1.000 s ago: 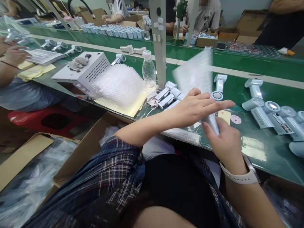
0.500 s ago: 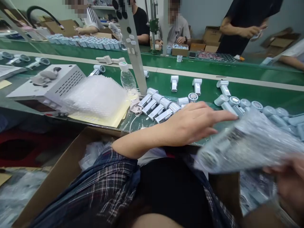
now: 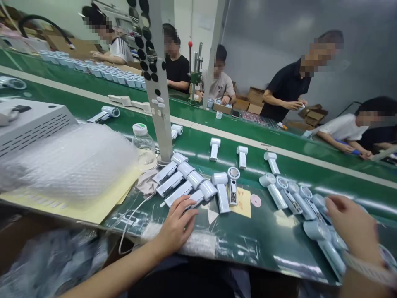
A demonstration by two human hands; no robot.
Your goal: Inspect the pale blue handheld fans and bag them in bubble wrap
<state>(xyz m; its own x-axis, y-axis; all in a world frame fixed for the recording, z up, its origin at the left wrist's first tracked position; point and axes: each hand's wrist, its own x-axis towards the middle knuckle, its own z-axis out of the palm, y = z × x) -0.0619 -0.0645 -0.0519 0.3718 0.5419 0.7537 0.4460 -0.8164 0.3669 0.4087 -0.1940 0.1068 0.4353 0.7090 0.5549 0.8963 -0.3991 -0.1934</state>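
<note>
My left hand (image 3: 180,225) is at the front of the green bench, its fingers apart and touching or just over the near end of a pale blue handheld device (image 3: 206,190) in a slanted row. To the right, my right hand (image 3: 352,223) hangs over a pile of similar devices (image 3: 318,231); its fingers are curled, and whether they hold anything is hidden. Between the hands, a device lying face down (image 3: 222,196) and one with a round grille (image 3: 233,184) rest beside a yellow note (image 3: 243,203).
A stack of bubble bags (image 3: 77,161) lies on yellow paper at left, near a white box machine (image 3: 37,124). A clear bottle (image 3: 144,147) stands by a metal post (image 3: 158,103). Devices sit on the green belt (image 3: 198,149); several people work beyond it.
The bubble bag with devices has left my right hand and is out of view. My left hand has moved left to the row; my right hand is now over the pile. The view has tilted up.
</note>
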